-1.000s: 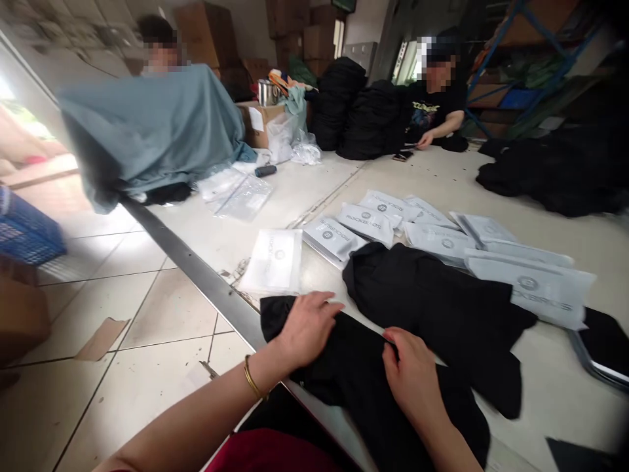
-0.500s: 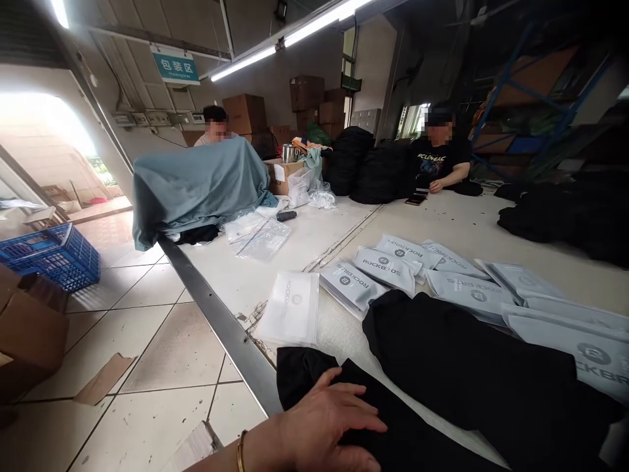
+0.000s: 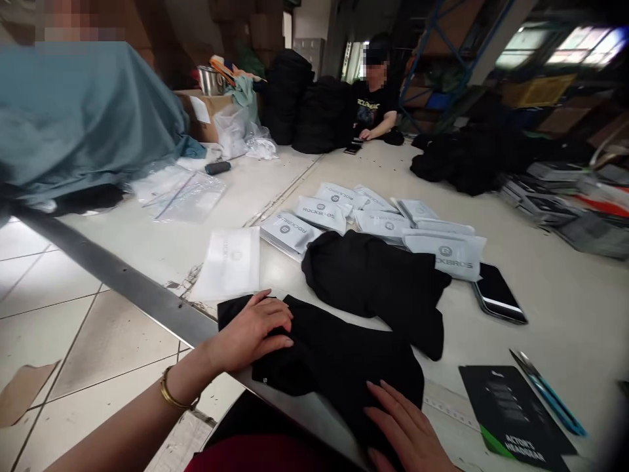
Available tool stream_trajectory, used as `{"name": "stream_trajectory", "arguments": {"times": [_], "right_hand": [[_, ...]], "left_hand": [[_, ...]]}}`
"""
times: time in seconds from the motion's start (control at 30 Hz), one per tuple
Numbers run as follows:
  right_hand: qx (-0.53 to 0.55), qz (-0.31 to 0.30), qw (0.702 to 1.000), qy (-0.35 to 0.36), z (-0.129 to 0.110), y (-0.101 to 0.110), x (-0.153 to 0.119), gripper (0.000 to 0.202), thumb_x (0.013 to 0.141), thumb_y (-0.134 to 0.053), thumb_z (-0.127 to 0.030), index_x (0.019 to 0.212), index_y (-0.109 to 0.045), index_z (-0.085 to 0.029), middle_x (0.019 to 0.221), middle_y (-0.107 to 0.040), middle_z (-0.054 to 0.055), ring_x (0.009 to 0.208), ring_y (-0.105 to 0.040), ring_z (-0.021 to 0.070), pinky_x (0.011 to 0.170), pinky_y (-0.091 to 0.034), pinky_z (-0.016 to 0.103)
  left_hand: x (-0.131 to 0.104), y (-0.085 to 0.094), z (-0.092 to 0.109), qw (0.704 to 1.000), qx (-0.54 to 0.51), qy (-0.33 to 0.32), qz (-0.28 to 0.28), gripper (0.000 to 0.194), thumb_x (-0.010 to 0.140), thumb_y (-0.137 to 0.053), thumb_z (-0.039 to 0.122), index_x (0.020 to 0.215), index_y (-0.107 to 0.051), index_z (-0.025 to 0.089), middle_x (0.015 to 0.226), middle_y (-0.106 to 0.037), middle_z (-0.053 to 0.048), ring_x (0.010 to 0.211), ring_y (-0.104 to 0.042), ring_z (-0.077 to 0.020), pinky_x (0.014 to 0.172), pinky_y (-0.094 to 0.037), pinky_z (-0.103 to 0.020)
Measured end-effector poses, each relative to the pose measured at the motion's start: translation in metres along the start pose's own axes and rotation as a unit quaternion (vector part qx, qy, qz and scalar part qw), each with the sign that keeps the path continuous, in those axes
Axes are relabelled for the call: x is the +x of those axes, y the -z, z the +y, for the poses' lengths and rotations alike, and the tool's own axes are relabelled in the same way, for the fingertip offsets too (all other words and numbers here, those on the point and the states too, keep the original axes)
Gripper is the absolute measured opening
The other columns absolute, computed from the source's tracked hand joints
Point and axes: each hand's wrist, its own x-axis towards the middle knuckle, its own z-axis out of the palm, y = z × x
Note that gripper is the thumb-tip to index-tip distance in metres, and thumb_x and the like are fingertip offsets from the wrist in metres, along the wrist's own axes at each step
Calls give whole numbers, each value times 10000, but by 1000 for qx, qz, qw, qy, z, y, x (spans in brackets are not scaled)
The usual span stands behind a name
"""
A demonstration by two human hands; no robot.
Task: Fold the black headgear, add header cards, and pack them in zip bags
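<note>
Black cloth (image 3: 344, 351): matte, creased, white print (image 3: 265, 380) | left hand (image 3: 253, 333): loosely open atop | right hand (image 3: 409, 429): open atop

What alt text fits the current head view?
Two bare hands, left and right, rest on black fabric at a table edge. Beyond lie another black garment and grey-white ROCKBROS packets; at right are a phone, a dark printed card and blue-handled snips.

The camera is looking forward and down from the wearer's head. It is hanging close above the table (image 3: 565, 295) and facing a person (image 3: 376, 108) across it.
</note>
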Motion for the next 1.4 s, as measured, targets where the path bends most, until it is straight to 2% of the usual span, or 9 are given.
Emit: {"name": "stream_trajectory", "arguments": {"times": [0.23,0.43,0.57,0.7,0.8,0.9,1.1,1.23,1.4], "right_hand": [[117,62,960,-245,15,44,23,176,818,-539,-349,932,-649,-272,947,-713,24,817,-684,189,678,-564,245],[145,94,893,-416,52,14,56,364,804,-512,-463,1030,-595,-191,924,-683,73,845,-643,229,773,-522,382],[119,150,891,-411,40,12,47,415,813,-514,-469,1122,-554,-193,1094,-621,107,936,-609,246,776,-515,408],[17,241,940,-242,10,13,36,402,833,-538,-324,1211,-495,-192,1255,-515,128,1158,-490,275,939,-428,462],[-42,102,983,-147,4,-4,33,458,857,-508,-303,1299,-429,-213,1366,-437,118,1260,-395,294,981,-390,489],[-119,-10,977,-176,18,-24,26,499,878,-461,-382,1333,-407,-183,1399,-415,116,1298,-342,323,1002,-342,545],[-137,28,969,-204,10,-23,23,489,911,-380,-323,1348,-376,-102,1449,-315,163,1348,-243,308,1039,-291,530],[-93,-27,993,-73,-9,-29,38,521,887,-442,-344,1371,-348,-176,1443,-354,96,1349,-250,280,1064,-261,505],[-149,106,943,-278,-1,-33,48,585,910,-381,-374,1383,-287,-43,1399,-376,220,1329,-266,345,1023,-247,585]], "left_hand": [[21,13,-1,1000,-15,4,21,185,879,-495,391,846,-541,215,760,-588,20,763,-552,-142,1001,-307,-371],[57,-19,-22,997,64,37,27,214,873,-497,361,986,-597,209,931,-609,-52,896,-542,-220,862,-407,-386],[56,-34,-28,996,69,35,34,214,894,-460,339,976,-608,207,939,-599,-57,905,-534,-218,862,-410,-385],[53,-36,-28,996,71,38,40,205,892,-471,341,974,-608,213,930,-599,-51,902,-529,-218,845,-418,-376],[52,-37,-28,996,73,33,41,221,885,-482,376,977,-607,219,921,-600,-45,895,-531,-218,837,-422,-372],[48,-38,-28,995,84,38,45,239,883,-481,394,986,-604,217,910,-598,-47,884,-536,-219,829,-430,-374],[37,-33,-5,989,119,59,58,294,907,-433,372,1088,-586,198,987,-615,-75,925,-552,-230,846,-428,-390],[35,-45,19,989,141,-42,5,462,895,-410,478,1314,-425,283,1374,-446,-51,1257,-380,-254,1048,-244,-451],[32,-66,21,984,154,-63,-68,631,861,-388,578,1399,-290,261,1488,-263,-74,1368,-188,-268,1091,-127,-470]]}}
